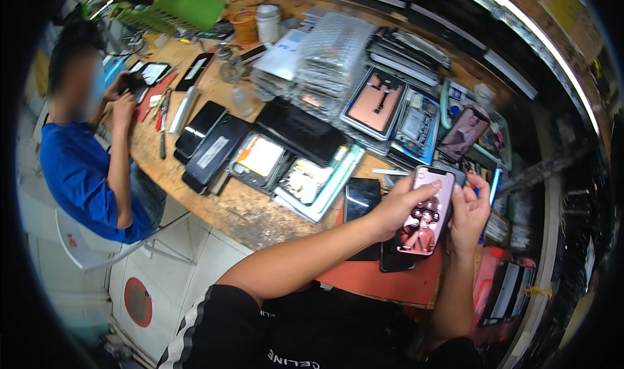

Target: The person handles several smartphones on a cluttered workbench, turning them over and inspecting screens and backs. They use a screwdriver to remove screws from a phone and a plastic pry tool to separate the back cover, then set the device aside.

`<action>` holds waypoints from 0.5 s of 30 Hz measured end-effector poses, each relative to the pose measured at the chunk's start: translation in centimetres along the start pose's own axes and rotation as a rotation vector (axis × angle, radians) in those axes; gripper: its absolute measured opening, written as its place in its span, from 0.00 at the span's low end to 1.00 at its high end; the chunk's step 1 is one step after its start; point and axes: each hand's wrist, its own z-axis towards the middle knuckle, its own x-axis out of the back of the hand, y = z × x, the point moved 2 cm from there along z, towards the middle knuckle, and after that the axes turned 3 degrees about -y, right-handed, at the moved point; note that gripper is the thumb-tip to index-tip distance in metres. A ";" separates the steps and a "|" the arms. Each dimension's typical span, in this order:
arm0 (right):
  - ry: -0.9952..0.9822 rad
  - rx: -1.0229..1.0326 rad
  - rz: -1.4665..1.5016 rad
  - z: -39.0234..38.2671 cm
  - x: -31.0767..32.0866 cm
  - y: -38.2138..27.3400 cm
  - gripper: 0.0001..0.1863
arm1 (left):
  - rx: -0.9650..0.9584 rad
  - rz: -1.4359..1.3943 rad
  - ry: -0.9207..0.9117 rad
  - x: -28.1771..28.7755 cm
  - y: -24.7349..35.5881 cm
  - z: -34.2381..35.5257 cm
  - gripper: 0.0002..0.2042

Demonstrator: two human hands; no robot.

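A smartphone (426,229) with a lit pinkish screen, showing a picture and round icons, is tilted up in front of me. My left hand (395,212) grips its left side, with the thumb lying over the upper screen and the other fingers hidden behind. Along the right edge, my right hand (469,216) is closed against the phone with bent fingers. Below lies a red-orange mat (416,281). A dark phone (362,199) rests beside my left hand, and another dark phone (398,260) shows partly under the held one.
A phone with a lit screen (464,134) leans on a teal basket (497,128). Opened tablets (374,102) and bubble-wrapped stacks (335,50) fill the bench's back. Dark devices (302,132) lie left of centre. At far left a person in blue (91,167) handles a phone.
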 end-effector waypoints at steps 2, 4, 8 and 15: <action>0.002 0.005 -0.055 -0.2 -0.2 0.3 0.18 | -0.060 0.031 0.016 0.2 -0.3 0.3 0.19; -0.005 -0.017 -0.071 -0.3 -0.4 0.6 0.15 | -0.101 0.163 0.057 0.8 -0.4 0.7 0.27; 0.007 0.029 -0.065 -0.7 -1.1 0.9 0.17 | -0.184 0.216 0.044 1.0 0.0 0.9 0.34; -0.081 0.145 -0.207 -0.2 -0.1 0.1 0.16 | -0.258 0.172 0.115 0.6 7.6 -1.6 0.26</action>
